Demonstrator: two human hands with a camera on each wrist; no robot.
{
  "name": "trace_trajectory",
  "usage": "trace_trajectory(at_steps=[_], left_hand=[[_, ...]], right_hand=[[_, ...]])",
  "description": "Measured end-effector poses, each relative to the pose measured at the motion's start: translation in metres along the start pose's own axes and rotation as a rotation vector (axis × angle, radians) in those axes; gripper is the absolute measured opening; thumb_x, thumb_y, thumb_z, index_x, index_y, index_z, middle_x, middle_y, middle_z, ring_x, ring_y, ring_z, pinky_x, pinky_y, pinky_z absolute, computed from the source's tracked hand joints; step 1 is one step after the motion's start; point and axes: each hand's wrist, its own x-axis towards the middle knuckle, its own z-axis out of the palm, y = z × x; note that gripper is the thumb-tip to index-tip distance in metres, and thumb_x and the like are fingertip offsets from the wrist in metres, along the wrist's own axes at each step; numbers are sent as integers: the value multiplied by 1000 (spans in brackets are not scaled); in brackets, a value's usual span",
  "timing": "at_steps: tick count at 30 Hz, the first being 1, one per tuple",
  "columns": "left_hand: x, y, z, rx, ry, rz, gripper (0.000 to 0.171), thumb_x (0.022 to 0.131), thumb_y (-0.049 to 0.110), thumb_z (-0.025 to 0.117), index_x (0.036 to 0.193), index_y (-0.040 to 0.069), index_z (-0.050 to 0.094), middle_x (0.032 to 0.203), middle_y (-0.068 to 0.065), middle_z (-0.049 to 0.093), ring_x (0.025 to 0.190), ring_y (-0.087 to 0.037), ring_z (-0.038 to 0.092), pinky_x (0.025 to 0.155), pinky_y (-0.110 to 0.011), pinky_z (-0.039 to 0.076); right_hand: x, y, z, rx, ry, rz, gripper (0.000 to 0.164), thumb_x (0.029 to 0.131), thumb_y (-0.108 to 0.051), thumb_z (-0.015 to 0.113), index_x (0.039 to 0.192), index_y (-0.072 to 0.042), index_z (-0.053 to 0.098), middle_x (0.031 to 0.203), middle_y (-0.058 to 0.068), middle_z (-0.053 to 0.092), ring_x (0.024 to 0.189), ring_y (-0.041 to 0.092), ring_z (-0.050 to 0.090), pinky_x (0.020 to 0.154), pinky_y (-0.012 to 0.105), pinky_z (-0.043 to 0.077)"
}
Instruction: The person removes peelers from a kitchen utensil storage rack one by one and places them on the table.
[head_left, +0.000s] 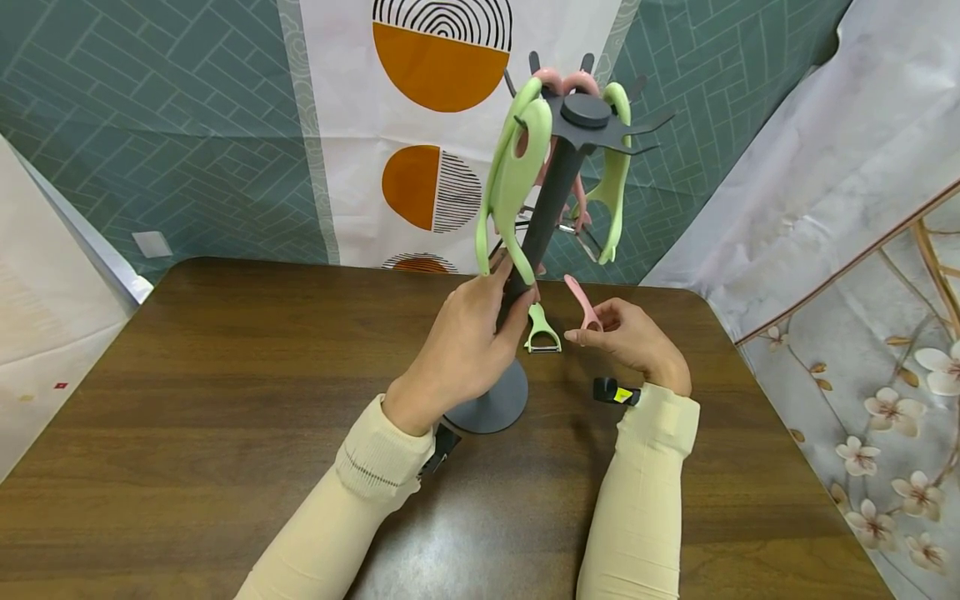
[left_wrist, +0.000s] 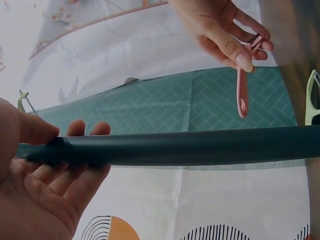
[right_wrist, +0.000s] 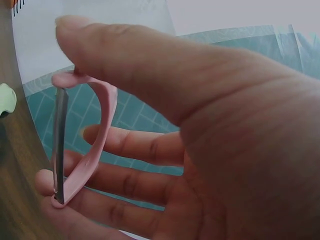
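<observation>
My left hand [head_left: 465, 333] grips the dark grey pole [head_left: 555, 196] of an upright stand, fingers and thumb around it below the hooks. Light green peelers [head_left: 517, 179] and pink peelers [head_left: 550, 79] hang from the stand's top. In my right hand [head_left: 636, 337], a pink Y-shaped peeler [head_left: 577, 296] is held by its head, its handle pointing away. The right wrist view shows the thumb on one end of the peeler's frame [right_wrist: 106, 107], fingers at the other, with the metal blade [right_wrist: 60, 140] facing left. On the table between the hands lies a light green peeler [head_left: 537, 318].
The stand's round base [head_left: 495, 404] sits on the brown wooden table [head_left: 225, 433]. Bare hook arms [head_left: 645, 129] stick out at the stand's upper right. A patterned cloth [head_left: 352, 208] hangs behind the table, and a floral panel [head_left: 870, 433] stands along the right side.
</observation>
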Motion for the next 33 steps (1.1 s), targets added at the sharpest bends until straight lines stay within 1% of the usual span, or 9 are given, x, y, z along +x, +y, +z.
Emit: trace_trajectory(at_steps=[4, 9, 14, 19, 27, 33], left_hand=[[0, 0, 0, 8, 3, -7, 29, 106, 15, 52, 133, 4, 52, 93, -1, 63, 69, -14, 53, 64, -30, 46], [0, 0, -1, 13, 3, -18, 23, 106, 16, 52, 127, 5, 54, 90, 0, 63, 69, -14, 53, 63, -30, 45], [0, 1, -1, 8, 3, -13, 21, 106, 15, 51, 124, 5, 54, 90, 0, 62, 68, -14, 52, 63, -31, 45], [0, 1, -1, 6, -1, -14, 21, 106, 15, 51, 125, 5, 54, 90, 0, 61, 67, -14, 51, 61, -30, 44], [0, 1, -1, 21, 2, -12, 28, 106, 16, 52, 131, 3, 53, 89, 0, 62, 69, -14, 53, 65, -31, 45], [0, 1, -1, 11, -2, -19, 26, 106, 16, 52, 129, 4, 54, 90, 0, 62, 69, -15, 53, 64, -31, 45]], right_hand=[[-1, 0, 0, -9, -7, 5, 65, 85, -52, 79, 125, -5, 57, 116, 15, 64, 103, 27, 62, 87, 34, 47], [-1, 0, 0, -21, -11, 9, 65, 86, -52, 78, 125, -4, 57, 116, 15, 63, 103, 27, 61, 85, 33, 47], [0, 2, 1, -20, -11, 16, 66, 86, -52, 79, 125, -4, 57, 117, 15, 64, 104, 28, 61, 87, 34, 47], [1, 4, 1, -21, -11, 25, 66, 86, -52, 79, 126, -4, 57, 117, 16, 63, 103, 28, 60, 86, 35, 47], [4, 8, 2, -17, -5, 30, 65, 86, -49, 79, 126, -3, 57, 113, 15, 63, 99, 26, 59, 83, 32, 47], [7, 11, 3, -9, 0, 40, 67, 86, -49, 79, 128, -2, 56, 113, 15, 62, 98, 26, 58, 82, 32, 47]])
